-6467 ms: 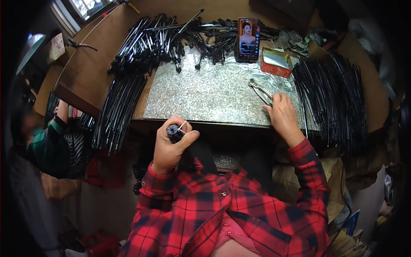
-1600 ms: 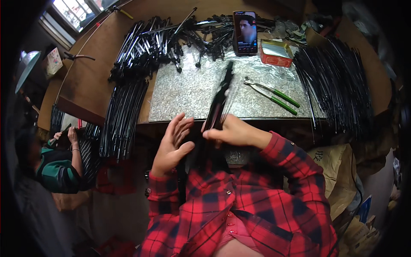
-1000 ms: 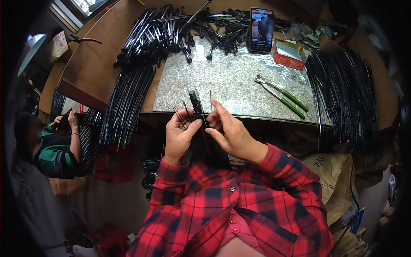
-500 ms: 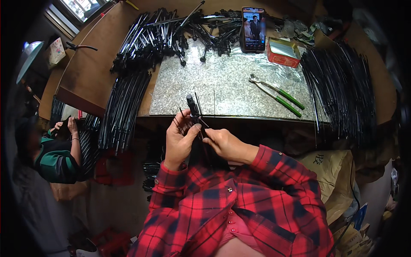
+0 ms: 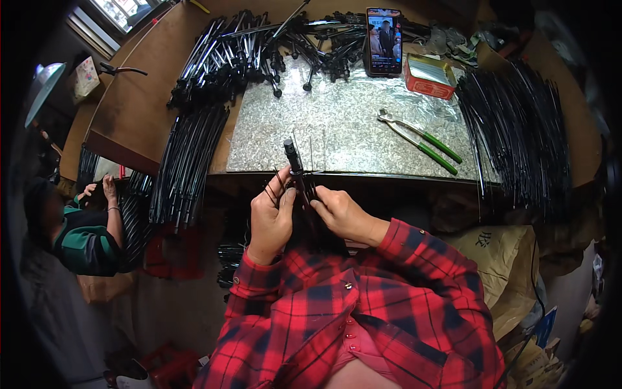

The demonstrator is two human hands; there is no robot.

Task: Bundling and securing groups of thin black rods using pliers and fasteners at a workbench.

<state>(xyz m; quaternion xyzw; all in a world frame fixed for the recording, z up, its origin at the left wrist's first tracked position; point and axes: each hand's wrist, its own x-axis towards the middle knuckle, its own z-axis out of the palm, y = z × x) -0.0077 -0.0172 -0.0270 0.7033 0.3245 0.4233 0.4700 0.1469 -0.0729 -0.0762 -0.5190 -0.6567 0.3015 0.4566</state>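
Near the front edge of the table, my left hand is closed around a black shaft with a ribbed knob at its upper end, like part of an umbrella frame. Its thumb lies along the shaft, and thin black rods stick out between the fingers. Right beside it, my right hand is closed with thumb and forefinger together against the shaft's side, by more thin dark rods. What exactly its fingertips pinch is too small to make out. The lower part of the shaft blends into the dark below.
Green-handled pincers lie on the speckled board. Behind are a phone, a red box and a heap of metal shafts. Bundles of black rods flank the board. A co-worker's arm shows at left.
My left thumb has straightened up along the shaft. My right hand has risen a little, and the thin rods standing above the hands have shifted left.
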